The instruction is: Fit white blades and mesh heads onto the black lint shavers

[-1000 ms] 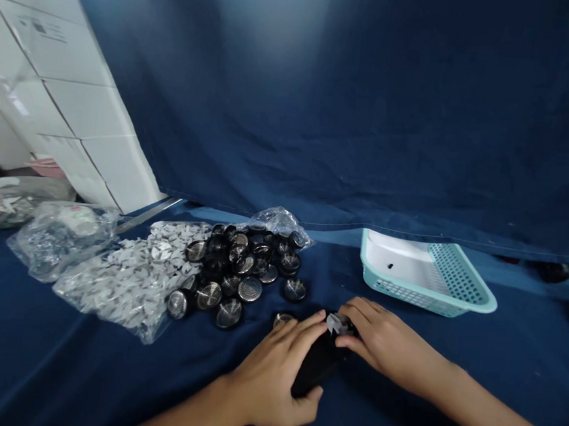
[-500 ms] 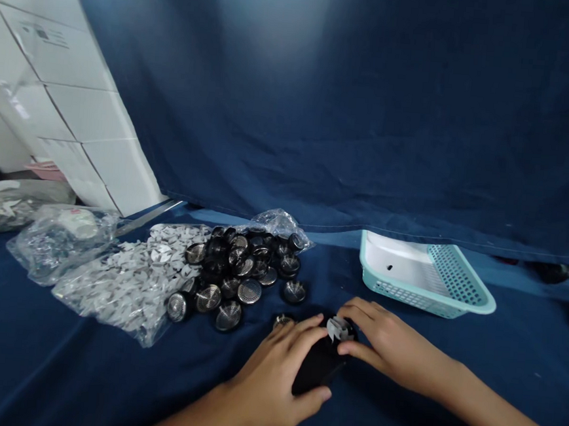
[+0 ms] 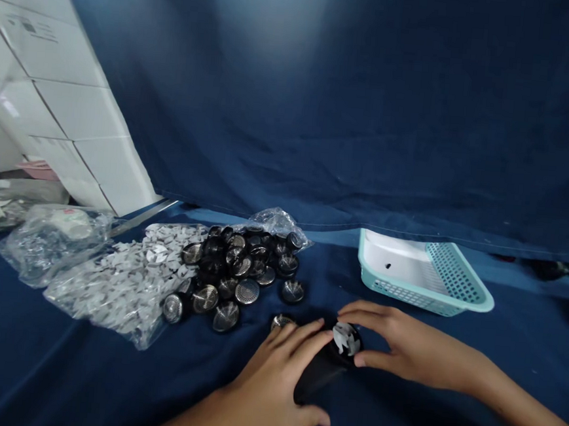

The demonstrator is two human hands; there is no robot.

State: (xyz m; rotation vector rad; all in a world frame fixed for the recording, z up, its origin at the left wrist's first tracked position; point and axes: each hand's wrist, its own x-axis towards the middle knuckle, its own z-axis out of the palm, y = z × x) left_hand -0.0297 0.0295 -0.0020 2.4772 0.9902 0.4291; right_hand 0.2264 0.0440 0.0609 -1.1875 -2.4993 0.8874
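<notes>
My left hand (image 3: 276, 376) is wrapped round a black cylindrical body (image 3: 320, 372) that lies tilted on the blue cloth. At its upper end sits a round black head with a small white three-lobed piece (image 3: 346, 338) on top. My right hand (image 3: 397, 343) cups that head from the right, thumb and fingers curled close around it. One round mesh cap (image 3: 282, 320) lies just left of my left fingertips.
A pile of round black and metal mesh caps (image 3: 240, 272) lies to the left, partly on a clear bag of small white pieces (image 3: 126, 279). More clear bags (image 3: 49, 237) lie far left. A teal plastic basket (image 3: 458, 299) stands behind my right hand. White cartons (image 3: 70, 117) are stacked at the back left.
The white piece, held by my right fingers at the top of the black body, now sits flat on the round head. My right fingers have spread around it.
</notes>
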